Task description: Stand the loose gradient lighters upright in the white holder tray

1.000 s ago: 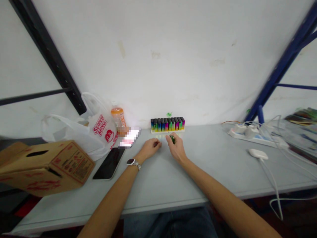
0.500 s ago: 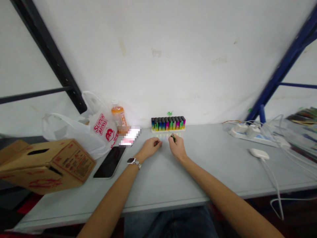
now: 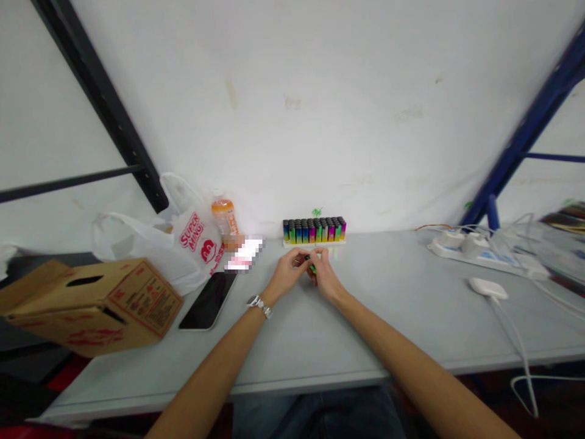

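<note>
A small green and black lighter (image 3: 312, 266) is between my two hands, just above the grey table. My right hand (image 3: 325, 275) is closed round it. The fingers of my left hand (image 3: 291, 269), pinched together, meet it from the left; they partly cover it. Right behind my hands, a white tray (image 3: 338, 242) holds a block of upright multicoloured lighters (image 3: 315, 231) with black tops, standing against the wall.
On the left are a cardboard box (image 3: 137, 299), a white plastic bag (image 3: 183, 250), an orange drink bottle (image 3: 223, 216), a dark phone (image 3: 209, 302) and a blurred bright patch. A power strip (image 3: 498, 259), white charger (image 3: 488, 288) and cables lie right.
My left hand has moved right and come together with my right hand at the small lighter. The whole view has shifted slightly.
</note>
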The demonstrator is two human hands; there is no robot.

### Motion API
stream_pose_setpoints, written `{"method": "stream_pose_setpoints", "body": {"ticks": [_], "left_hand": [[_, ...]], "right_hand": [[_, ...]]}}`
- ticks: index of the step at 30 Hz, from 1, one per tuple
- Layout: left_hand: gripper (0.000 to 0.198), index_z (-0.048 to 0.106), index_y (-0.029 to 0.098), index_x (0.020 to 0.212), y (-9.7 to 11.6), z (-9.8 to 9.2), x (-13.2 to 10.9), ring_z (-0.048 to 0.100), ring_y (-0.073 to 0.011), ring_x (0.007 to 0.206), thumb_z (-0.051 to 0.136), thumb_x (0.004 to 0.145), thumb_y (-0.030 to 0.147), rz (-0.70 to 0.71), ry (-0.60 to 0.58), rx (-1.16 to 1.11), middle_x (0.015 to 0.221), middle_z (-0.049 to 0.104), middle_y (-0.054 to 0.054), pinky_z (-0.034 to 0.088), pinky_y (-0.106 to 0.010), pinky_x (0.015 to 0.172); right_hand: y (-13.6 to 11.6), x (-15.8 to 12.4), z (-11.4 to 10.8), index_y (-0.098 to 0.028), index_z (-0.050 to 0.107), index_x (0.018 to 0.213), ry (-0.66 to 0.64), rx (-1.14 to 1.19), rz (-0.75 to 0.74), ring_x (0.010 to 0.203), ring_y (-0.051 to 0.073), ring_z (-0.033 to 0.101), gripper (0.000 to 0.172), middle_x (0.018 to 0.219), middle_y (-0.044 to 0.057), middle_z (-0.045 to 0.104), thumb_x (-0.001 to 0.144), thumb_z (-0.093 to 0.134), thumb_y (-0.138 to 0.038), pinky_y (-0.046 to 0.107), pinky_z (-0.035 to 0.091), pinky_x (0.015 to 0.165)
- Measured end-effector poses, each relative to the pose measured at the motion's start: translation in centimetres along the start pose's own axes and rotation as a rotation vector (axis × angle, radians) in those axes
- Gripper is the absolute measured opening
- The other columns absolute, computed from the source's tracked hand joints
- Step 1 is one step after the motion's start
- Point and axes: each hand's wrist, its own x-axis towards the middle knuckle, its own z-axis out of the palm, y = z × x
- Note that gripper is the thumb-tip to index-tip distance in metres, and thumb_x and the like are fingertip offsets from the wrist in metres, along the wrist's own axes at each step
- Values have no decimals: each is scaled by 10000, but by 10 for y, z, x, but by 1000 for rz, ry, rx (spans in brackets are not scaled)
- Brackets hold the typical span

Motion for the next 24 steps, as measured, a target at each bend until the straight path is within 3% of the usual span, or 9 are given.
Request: {"method": "stream_pose_setpoints", "body": {"ticks": [2,5,8,11,13,17,24], "left_hand": [[319,662,147,942,-2,-7,2,651,-157,755,719,811,432,-19,-7,-58,836,687,-51,539,-290,715],[345,666,154,959,2,-27,8,671,-164,776,743,783,440,-20,107,-50,880,705,-53,551,-285,704],[326,675,168,1016,10,-57,21,678,-165,780,708,815,422,28,271,120,908,726,-53,558,-290,717],[254,696,180,1012,12,-82,42,686,-178,817,681,827,353,36,301,381,949,745,-56,562,-314,787],[203,708,182,993,8,-91,56,688,-180,813,654,839,302,25,251,519,950,753,-59,558,-325,818],[177,722,170,973,-7,-91,76,687,-186,784,632,839,243,15,139,638,920,757,-68,549,-334,831],[232,718,159,1016,-19,-86,83,689,-188,793,610,863,295,18,89,611,928,751,-72,548,-324,823]], "right_hand": [[1,2,-1,-249,377,1128,23,-54,-7,612,154,522,430,697,-52,540,937,398,-633,259,382,569],[4,8,-4,-225,379,1240,98,-96,-27,756,183,592,489,813,-11,581,924,443,-593,295,439,668],[5,12,-6,-200,365,1311,123,-124,-17,817,200,608,548,845,3,564,919,439,-576,319,455,727],[6,11,-6,-192,361,1332,73,-172,-32,825,201,616,549,835,-2,552,935,404,-568,339,457,792],[5,8,-5,-190,367,1332,40,-204,-55,819,196,617,533,822,-9,547,945,394,-557,347,454,824],[5,6,-3,-179,380,1318,-4,-243,-65,773,185,606,511,816,-11,546,954,381,-536,342,456,801],[3,6,-5,-193,433,1244,-54,-279,-39,748,180,592,437,775,-20,556,965,375,-524,336,440,786]]}}
